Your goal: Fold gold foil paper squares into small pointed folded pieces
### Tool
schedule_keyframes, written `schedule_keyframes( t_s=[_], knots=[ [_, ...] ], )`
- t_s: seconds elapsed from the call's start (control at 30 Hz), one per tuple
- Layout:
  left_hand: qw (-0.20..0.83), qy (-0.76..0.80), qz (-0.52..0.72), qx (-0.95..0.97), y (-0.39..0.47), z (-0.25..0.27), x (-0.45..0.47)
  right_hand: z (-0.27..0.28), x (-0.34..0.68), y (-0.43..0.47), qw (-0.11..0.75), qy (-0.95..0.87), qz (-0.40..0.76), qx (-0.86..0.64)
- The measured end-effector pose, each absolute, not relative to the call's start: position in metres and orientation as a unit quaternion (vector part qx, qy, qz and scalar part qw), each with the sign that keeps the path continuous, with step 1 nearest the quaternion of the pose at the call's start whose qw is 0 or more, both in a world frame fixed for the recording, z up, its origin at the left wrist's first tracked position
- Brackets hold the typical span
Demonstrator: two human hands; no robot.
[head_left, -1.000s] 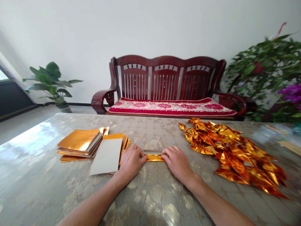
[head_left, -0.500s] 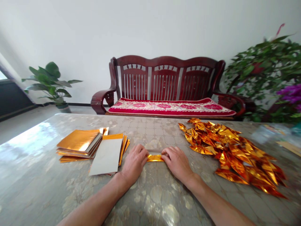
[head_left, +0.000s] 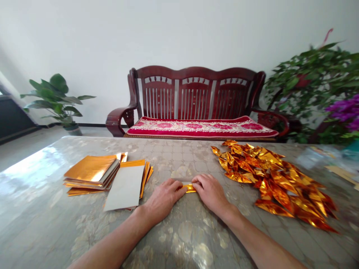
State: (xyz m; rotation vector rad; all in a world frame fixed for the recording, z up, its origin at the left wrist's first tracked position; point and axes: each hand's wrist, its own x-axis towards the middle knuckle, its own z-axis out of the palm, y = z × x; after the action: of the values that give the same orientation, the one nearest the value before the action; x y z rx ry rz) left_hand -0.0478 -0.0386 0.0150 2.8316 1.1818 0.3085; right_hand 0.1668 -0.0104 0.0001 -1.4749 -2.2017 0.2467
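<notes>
A gold foil strip, aligned lengthwise from nine to three o'clock over the table, is pinched at its nine-o'clock end by the left hand and at three by the right hand, neither nearer.

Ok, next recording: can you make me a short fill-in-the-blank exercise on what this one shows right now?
1. The right hand is at one end of the strip, and the ____ hand is at the other.
2. The folded foil lies across from the sheets, on the person's ____ side.
3. The bench stands between the table and the ____.

Missing words: left; right; wall.
</notes>
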Motion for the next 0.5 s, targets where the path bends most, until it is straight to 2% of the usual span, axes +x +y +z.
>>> schedule_keyframes(
  t_s=[0.33,0.5],
  knots=[
    [0.007,0.396,0.078,0.915,-0.041,0.014,-0.045,-0.010,0.175,-0.008,0.359,-0.745,0.137,-0.546],
    [0.001,0.402,0.070,0.913,-0.043,0.014,-0.042,-0.006,0.170,-0.021,0.340,-0.809,0.074,-0.473]
  ],
)
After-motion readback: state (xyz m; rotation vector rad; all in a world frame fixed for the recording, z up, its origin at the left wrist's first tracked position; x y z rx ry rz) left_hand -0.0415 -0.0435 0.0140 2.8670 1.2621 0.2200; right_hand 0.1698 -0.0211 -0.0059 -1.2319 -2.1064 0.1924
